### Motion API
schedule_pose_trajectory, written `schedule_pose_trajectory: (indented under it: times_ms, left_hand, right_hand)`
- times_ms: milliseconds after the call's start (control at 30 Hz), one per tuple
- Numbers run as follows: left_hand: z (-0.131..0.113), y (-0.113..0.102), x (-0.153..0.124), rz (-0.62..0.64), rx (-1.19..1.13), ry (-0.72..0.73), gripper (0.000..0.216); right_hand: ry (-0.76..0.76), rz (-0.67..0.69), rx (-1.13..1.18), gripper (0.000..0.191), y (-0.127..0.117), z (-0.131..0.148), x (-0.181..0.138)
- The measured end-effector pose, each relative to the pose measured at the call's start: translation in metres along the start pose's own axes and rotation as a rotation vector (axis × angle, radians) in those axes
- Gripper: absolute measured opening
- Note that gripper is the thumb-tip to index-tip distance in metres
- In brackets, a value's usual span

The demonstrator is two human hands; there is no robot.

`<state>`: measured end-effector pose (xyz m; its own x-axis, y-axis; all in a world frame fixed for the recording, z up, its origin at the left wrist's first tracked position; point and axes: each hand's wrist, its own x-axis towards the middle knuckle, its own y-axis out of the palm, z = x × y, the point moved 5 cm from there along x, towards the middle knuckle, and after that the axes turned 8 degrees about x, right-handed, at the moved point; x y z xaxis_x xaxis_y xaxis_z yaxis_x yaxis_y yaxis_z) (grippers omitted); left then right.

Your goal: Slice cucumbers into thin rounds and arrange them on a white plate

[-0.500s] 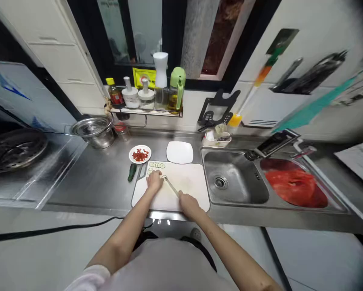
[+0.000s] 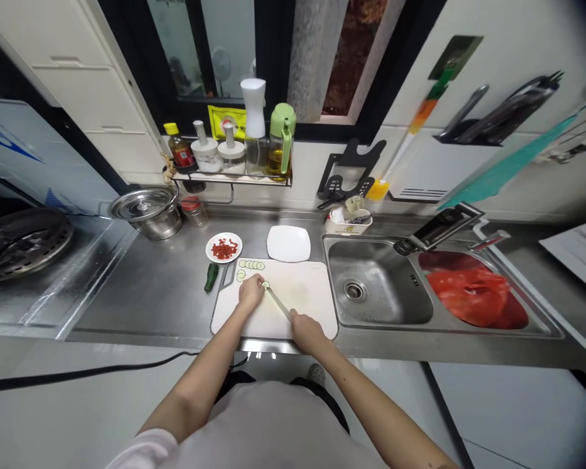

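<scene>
My right hand [image 2: 308,332] is wrapped round the handle of a knife [image 2: 279,304], whose blade points up and left across the white cutting board [image 2: 312,293]. At the knife's tip lies a pale green cucumber slice [image 2: 266,285]. The fingertips of my left hand [image 2: 251,293] are closed together at that slice and seem to pinch its edge; what lies under the fingers is hidden. A row of cucumber slices [image 2: 251,265] rests along the board's top left, with a couple more slices [image 2: 240,275] just below. Left of the board lies a dark green cucumber piece [image 2: 211,277].
Behind the board stand a small plate [image 2: 223,237] of chopped red bits and a white square plate [image 2: 289,243]. A lidded steel pot [image 2: 148,212] is at the left. To the right are the sink [image 2: 385,286] and a red plastic bag [image 2: 471,296] in its second basin.
The view has shifted slightly. Both hands and the knife stay in nearly the same place on the board, and the slice at the knife's tip shows more clearly.
</scene>
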<state>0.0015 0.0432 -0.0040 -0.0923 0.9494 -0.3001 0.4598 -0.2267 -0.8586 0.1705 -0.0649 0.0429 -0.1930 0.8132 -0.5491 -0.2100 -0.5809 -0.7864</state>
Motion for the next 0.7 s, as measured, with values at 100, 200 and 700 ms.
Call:
schedule_pose_trajectory:
  times_ms: [100, 200, 700]
  left_hand:
    - [0.0014, 0.0001, -0.0001, 0.013, 0.001, -0.006, 0.024]
    - [0.0031, 0.0007, 0.0001, 0.026, 0.005, -0.005, 0.025]
    - [0.0047, 0.0037, 0.0038, 0.029, 0.002, 0.044, 0.025]
  right_hand:
    - [-0.002, -0.012, 0.011, 0.028, 0.0010, 0.0002, -0.0003]
    - [0.003, -0.019, 0.030, 0.028, 0.0018, 0.0004, 0.0001]
    - [0.007, -0.013, 0.042, 0.028, -0.0070, 0.0086, 0.0080]
